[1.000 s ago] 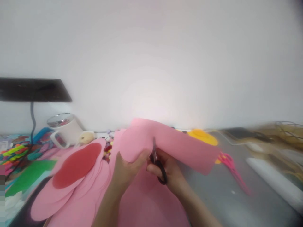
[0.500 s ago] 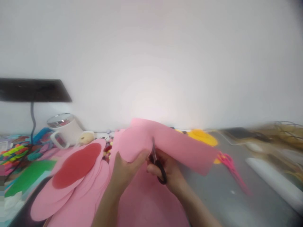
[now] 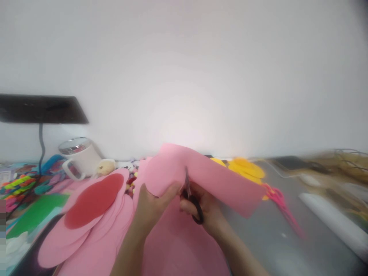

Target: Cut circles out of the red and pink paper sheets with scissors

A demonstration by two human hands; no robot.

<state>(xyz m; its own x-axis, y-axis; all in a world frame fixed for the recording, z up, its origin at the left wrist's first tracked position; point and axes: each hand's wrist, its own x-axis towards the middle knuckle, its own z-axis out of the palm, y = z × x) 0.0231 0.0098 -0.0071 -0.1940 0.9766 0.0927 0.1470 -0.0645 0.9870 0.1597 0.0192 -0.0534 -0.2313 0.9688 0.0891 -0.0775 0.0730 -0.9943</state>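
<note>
My left hand (image 3: 153, 209) is closed on a pink sheet (image 3: 218, 176), thumb on top and the other fingers hidden beneath it. The sheet looks like paper or thin foam; it is bent, and its right part slopes down to the right. In my right hand (image 3: 205, 211) is a pair of black-handled scissors (image 3: 195, 207), fingers through the loops. Their blades point away from me and meet the sheet just right of my left thumb. More pink material (image 3: 181, 245) lies under both hands.
Left, a red oval (image 3: 93, 201) lies on several pink ovals (image 3: 61, 243). A white mug (image 3: 83, 159) with a clear lid stands behind them. Yellow pieces (image 3: 247, 168) and pink scissors (image 3: 283, 205) lie right on the grey surface (image 3: 258, 237). A white roll (image 3: 333, 220) is farther right.
The pink sheet's right end has dropped slightly, and more of the yellow pieces shows behind it. Both hands and the black-handled scissors stay nearly where they were.
</note>
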